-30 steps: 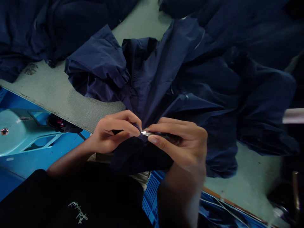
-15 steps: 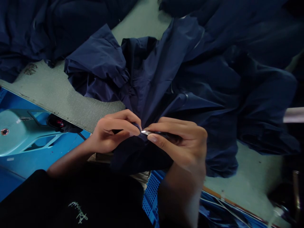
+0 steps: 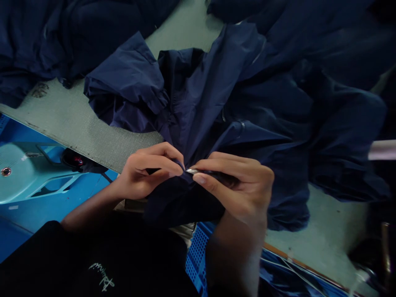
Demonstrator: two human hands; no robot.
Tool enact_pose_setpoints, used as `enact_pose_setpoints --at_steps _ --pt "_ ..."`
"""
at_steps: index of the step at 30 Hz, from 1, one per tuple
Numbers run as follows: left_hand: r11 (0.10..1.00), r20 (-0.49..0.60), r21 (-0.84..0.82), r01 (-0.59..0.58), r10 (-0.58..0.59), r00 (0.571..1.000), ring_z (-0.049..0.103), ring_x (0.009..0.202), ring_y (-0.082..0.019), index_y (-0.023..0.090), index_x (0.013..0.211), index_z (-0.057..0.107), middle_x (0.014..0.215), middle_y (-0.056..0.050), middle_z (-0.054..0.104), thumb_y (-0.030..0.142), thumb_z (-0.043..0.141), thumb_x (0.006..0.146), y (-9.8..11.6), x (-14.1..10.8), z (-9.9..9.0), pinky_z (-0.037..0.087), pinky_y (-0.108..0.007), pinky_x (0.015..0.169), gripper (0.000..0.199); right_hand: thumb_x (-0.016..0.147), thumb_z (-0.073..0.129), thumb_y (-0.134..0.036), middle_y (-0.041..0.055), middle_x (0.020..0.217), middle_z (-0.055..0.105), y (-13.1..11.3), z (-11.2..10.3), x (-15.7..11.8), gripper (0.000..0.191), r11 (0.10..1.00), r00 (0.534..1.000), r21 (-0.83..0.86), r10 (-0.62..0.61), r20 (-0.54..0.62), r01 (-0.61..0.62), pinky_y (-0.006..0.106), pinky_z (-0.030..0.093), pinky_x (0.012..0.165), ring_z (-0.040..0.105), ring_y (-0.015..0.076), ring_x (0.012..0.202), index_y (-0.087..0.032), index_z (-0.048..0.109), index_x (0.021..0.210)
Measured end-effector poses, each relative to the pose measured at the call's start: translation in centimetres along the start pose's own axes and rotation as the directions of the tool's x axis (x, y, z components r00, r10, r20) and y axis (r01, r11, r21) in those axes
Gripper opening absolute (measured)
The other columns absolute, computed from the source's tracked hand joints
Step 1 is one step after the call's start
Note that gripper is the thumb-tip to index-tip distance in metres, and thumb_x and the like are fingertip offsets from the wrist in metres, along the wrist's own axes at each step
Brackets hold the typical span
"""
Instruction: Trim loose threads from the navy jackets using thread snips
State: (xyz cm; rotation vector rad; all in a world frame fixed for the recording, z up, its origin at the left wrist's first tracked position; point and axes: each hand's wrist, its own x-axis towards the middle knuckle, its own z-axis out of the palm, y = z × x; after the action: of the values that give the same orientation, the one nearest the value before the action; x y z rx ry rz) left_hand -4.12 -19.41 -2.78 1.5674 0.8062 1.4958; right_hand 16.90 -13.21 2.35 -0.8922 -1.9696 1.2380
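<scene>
A dark navy jacket lies crumpled on the table, one part drawn toward me. My left hand is closed, pinching a small edge of this fabric between thumb and fingers. Opposite it, my right hand is wrapped round a pair of thread snips. Their silver pointed tip pokes out between thumb and forefinger and meets the fabric right at my left fingertips. The rest of the tool is mostly hidden in my palm.
More navy garments are heaped at the back left and along the right of the grey-green table. A pale teal plastic stool stands below the left edge. Near my lap is a blue mesh crate.
My right hand has shifted very slightly right, with the tip of the snips moving a touch along. My left hand and the jacket stay almost still.
</scene>
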Motion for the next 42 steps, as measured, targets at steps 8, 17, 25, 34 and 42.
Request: enact_pose_setpoints --at_steps 8,17,25,34,42 --pt "1.000 -0.002 -0.005 -0.013 0.013 1.000 0.068 0.090 -0.014 0.015 0.098 0.074 0.104 -0.009 0.069 0.001 0.065 0.093 0.0 0.0 0.0 0.057 -0.029 0.079 0.018 0.088 0.082 -0.025 -0.0033 0.071 0.069 0.0 0.1 0.0 0.002 0.999 0.999 0.021 0.031 -0.025 -0.031 0.028 0.034 0.048 0.053 0.0084 0.054 -0.026 0.082 0.090" --pt "0.993 0.003 0.108 -0.051 0.051 0.999 0.067 0.092 -0.014 0.018 0.101 0.073 0.106 -0.008 0.069 0.005 0.064 0.095 -0.1 0.0 0.1 0.057 -0.030 0.080 0.018 0.088 0.082 -0.034 -0.0010 0.077 0.074 0.4 -0.2 -0.1 0.006 0.998 0.998 0.033 0.061 0.017 -0.062 0.030 0.041 0.052 0.062 0.0142 0.061 -0.029 0.082 0.093" --pt "0.955 0.005 0.268 -0.128 0.132 0.991 0.054 0.082 -0.010 0.020 0.104 0.076 0.113 -0.009 0.061 0.000 0.064 0.092 -0.7 0.0 0.6 0.048 -0.026 0.066 0.026 0.083 0.087 -0.022 -0.0054 0.071 0.068 0.2 0.7 0.0 0.010 0.996 0.997 0.050 0.078 -0.009 -0.077 0.027 0.041 0.054 0.057 0.0100 0.058 -0.025 0.077 0.086" --pt "0.961 -0.024 0.235 -0.147 0.157 0.987 0.055 0.086 -0.010 0.022 0.106 0.076 0.120 -0.008 0.053 0.002 0.068 0.091 -1.2 -0.2 0.7 0.048 -0.027 0.064 0.026 0.095 0.072 -0.030 -0.0036 0.063 0.050 1.3 1.3 0.0 0.019 0.991 0.950 0.091 0.117 -0.291 -0.094 0.029 0.028 0.049 0.039 0.0102 0.054 -0.022 0.069 0.078" --pt "0.954 -0.022 0.247 -0.171 0.182 0.983 0.053 0.079 -0.008 0.022 0.104 0.075 0.120 -0.008 0.053 0.006 0.065 0.094 -1.3 -0.1 0.8 0.047 -0.027 0.064 0.021 0.091 0.077 -0.036 -0.0032 0.059 0.050 0.8 1.1 0.2 0.025 0.992 0.935 0.057 0.126 -0.331 -0.114 0.030 0.031 0.050 0.042 0.0113 0.054 -0.023 0.070 0.071"
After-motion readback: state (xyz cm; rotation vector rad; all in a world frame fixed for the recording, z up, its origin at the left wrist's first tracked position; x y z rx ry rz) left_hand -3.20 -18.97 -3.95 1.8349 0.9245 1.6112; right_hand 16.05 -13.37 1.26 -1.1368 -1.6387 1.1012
